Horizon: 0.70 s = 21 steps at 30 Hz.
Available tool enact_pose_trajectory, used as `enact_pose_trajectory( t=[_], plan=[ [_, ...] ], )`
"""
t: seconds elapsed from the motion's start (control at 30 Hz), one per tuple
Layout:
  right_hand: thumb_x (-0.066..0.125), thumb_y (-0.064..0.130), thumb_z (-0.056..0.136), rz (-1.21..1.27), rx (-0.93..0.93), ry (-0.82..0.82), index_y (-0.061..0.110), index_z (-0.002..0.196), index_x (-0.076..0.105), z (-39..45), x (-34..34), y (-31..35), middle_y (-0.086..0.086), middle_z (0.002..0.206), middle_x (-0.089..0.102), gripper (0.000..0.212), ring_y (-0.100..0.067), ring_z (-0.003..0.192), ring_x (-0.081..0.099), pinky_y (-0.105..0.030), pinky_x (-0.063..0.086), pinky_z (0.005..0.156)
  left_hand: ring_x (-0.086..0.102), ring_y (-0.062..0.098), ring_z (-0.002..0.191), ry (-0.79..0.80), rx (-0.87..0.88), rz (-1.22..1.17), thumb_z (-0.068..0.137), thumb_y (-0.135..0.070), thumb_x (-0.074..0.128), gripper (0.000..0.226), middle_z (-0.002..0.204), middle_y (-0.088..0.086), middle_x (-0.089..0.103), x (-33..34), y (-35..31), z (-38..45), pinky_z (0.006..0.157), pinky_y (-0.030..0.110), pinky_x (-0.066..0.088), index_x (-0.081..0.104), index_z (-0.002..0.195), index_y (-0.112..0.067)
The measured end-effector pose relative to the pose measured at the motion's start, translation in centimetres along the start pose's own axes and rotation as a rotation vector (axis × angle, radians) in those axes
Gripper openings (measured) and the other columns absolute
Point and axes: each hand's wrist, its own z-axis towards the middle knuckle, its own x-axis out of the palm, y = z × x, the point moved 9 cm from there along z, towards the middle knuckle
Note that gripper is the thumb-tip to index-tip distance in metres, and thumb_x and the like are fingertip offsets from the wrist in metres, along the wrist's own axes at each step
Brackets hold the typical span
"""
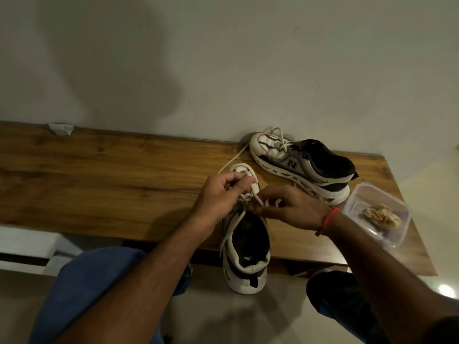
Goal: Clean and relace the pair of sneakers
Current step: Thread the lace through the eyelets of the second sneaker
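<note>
Sneaker (244,234) — flat white lace (255,197)

Near sneaker (244,247) sits toe-away on wooden table (99,175), heel hanging over the front edge. Both hands over its eyelet area: left hand (218,194) fingers curled, pinching white lace (255,197); right hand (290,207) pinching same lace w/ fingertips, red thread band (327,218) on wrist. Loose lace end trails past toe twd wall. 2nd sneaker (305,165) on its side behind, partly laced. Clear plastic container (377,214) w/ crumpled beige cloth (382,217) at right, just beside it.
</note>
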Motion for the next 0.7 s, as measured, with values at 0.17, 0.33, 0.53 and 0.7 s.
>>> enact_pose_trajectory(
  t=[0.17, 0.33, 0.53, 0.7],
  plan=[
    [0.039, 0.071, 0.091, 0.428, 0.171, -0.223, 0.014, 0.099, 0.072, -0.4, -2.1, -0.7, -0.005, 0.097, 0.070, 0.066, -0.021, 0.089, 0.062, -0.034, 0.048, 0.075, 0.067, -0.005, 0.092, 0.109, 0.321, 0.325, 0.093, -0.028, 0.070, 0.013, 0.098, -0.017, 0.073, 1.7, -2.0, -0.7, 0.074, 0.015, 0.053, 0.075, 0.105, -0.028],
    [0.064, 0.026, 0.091, 0.675, 0.128, -0.212, -0.001, 0.107, 0.066, 0.0, -0.8, -0.5, -0.008, 0.094, 0.069, 0.032, -0.019, 0.082, 0.063, -0.031, 0.052, 0.070, 0.066, -0.006, 0.067, 0.132, 0.377, 0.603, 0.091, -0.033, 0.072, 0.008, 0.072, -0.018, 0.067, 2.3, -1.4, -1.1, 0.061, 0.016, 0.053, 0.076, 0.098, -0.030],
    [0.056, 0.005, 0.095, 0.821, 0.116, -0.324, 0.004, 0.111, 0.068, -0.2, -2.1, -0.8, -0.008, 0.098, 0.071, 0.019, -0.018, 0.084, 0.064, -0.029, 0.055, 0.073, 0.062, -0.004, 0.060, 0.036, 0.203, 0.310, 0.096, -0.043, 0.063, 0.022, 0.071, -0.011, 0.069, 0.9, -0.9, -0.3, 0.052, 0.009, 0.046, 0.076, 0.097, -0.026],
    [0.053, -0.002, 0.094, 0.584, 0.079, -0.245, 0.006, 0.096, 0.071, -0.5, -2.5, 0.0, -0.006, 0.093, 0.071, 0.019, -0.015, 0.081, 0.060, -0.028, 0.051, 0.072, 0.045, 0.004, 0.054, -0.003, -0.222, -0.380, 0.098, -0.038, 0.061, 0.023, 0.089, -0.001, 0.069, -0.1, 2.0, -0.1, 0.038, 0.014, 0.029, 0.075, 0.106, -0.023]
  ],
)
